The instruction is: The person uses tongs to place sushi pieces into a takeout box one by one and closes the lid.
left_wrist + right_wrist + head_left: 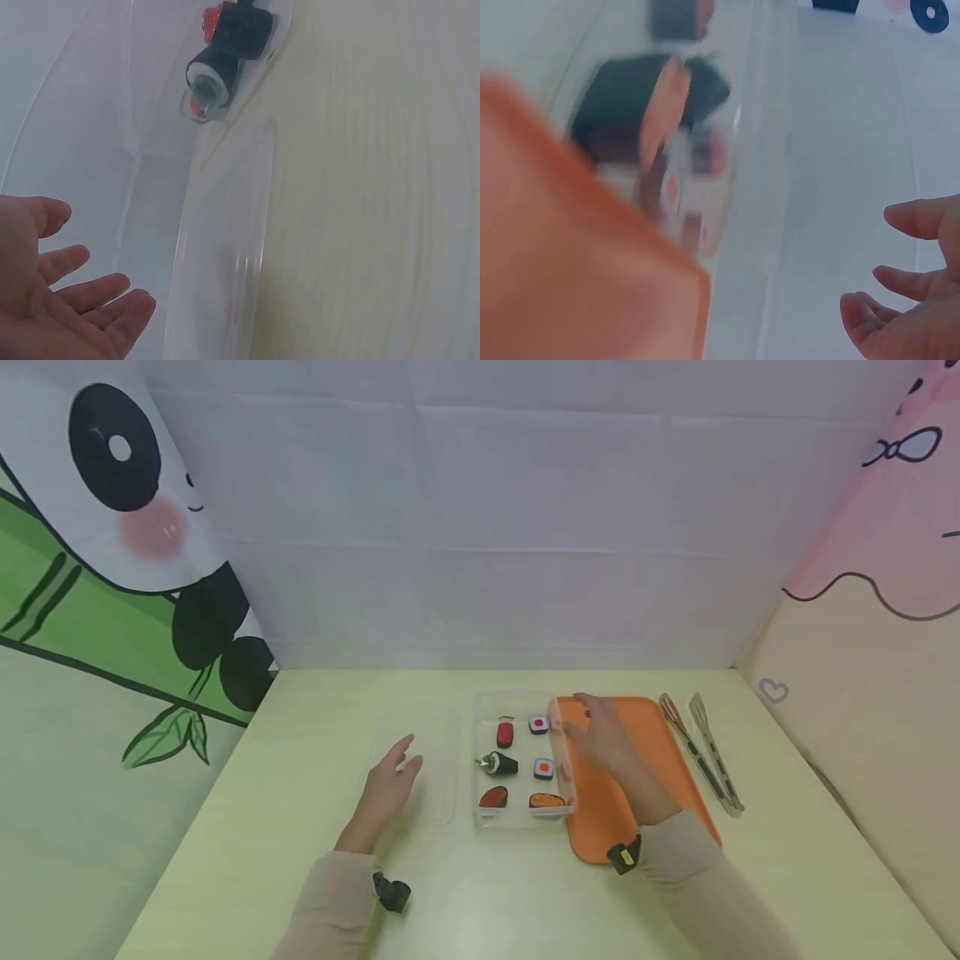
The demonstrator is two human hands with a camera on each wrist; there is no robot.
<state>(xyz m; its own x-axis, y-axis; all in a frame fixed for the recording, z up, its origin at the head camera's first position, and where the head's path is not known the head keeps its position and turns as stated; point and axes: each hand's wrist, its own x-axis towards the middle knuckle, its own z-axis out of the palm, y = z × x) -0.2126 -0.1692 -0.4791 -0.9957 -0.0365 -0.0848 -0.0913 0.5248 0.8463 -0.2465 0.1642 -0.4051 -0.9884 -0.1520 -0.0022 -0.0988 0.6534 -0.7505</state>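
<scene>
A clear plastic container [525, 818] on the table holds several sushi pieces. Among them are a dark hand roll [501, 764], white rolls with red or orange centres, such as one roll [543, 768], and a roe-topped piece [547, 800]. Left of it lies a flat clear lid [438, 793]. My left hand [388, 787] hovers over the lid's left part, fingers spread and holding nothing. On the other side, my right hand [600, 739] is over the orange tray [637, 718], its fingertips close to the container's right wall. In the right wrist view its fingers [911, 285] are apart, with nothing between them.
Two pairs of tongs lie right of the tray: one pair [693, 750] close to its edge, another pair [716, 752] beyond. A pale wall [487, 543] rises behind the table, with printed side panels left and right.
</scene>
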